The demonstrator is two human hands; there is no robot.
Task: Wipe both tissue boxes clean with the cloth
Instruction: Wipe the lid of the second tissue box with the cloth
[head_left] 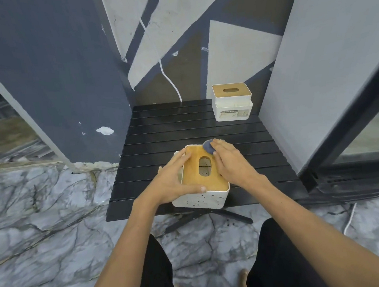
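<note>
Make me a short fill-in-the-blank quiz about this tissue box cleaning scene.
1. The right hand presses a ____ cloth onto the near tissue box.
2. The left hand steadies that box on the ____ slatted table.
3. The far tissue box has a ____ lid.

Answers: grey; black; wooden

— What's at the middle of the frame?
— A white tissue box [200,178] with a wooden lid, standing near the front edge of a black slatted table [161,131]. Dark specks dot its front wall.
— And the hands?
— The left hand [175,179] grips the box's left side, thumb along the near edge of the lid. The right hand [228,161] presses a grey cloth [208,147] on the lid's far right corner.
— Anything else?
— A second tissue box [232,102] stands at the table's far right corner, right of centre, well apart from the first. A white cable [169,78] hangs down the wall behind.
</note>
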